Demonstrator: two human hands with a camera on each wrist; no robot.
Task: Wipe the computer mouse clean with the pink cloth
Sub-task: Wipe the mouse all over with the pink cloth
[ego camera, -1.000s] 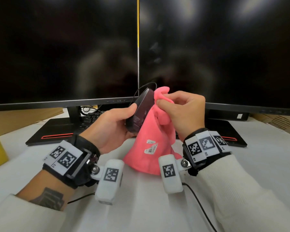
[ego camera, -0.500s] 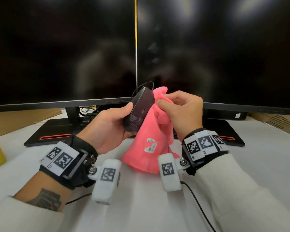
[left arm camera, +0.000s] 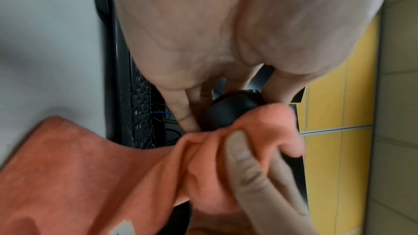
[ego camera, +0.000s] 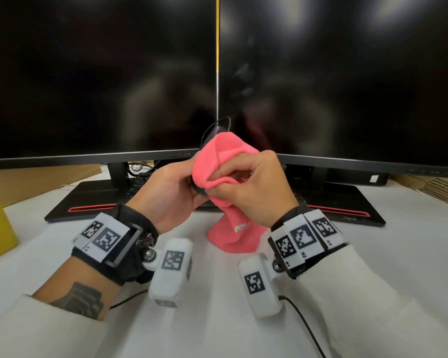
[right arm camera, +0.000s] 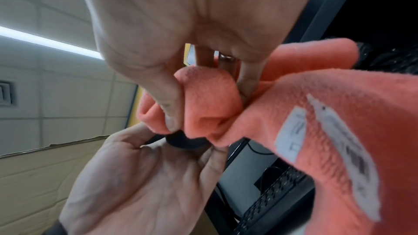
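You wore cream ribbed sleeves (ego camera: 367, 301), black wrist straps (ego camera: 130, 244) with checkered tags, 2 white camera pods (ego camera: 171, 270) and a forearm tattoo (ego camera: 80, 301).

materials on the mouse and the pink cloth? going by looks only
Pink cloth: looks like soft fleece or microfibre, matte; the right wrist view shows a fuzzy nap, and it bunches into folds in the right hand. A white printed label is sewn on.

Mouse: probably hard moulded plastic, dark, with a dull satin sheen on its rounded shell. Mostly covered by the cloth and the left hand, so any rubber coating can't be told.

Monitors (ego camera: 101, 73) close behind hands (ego camera: 256, 187).
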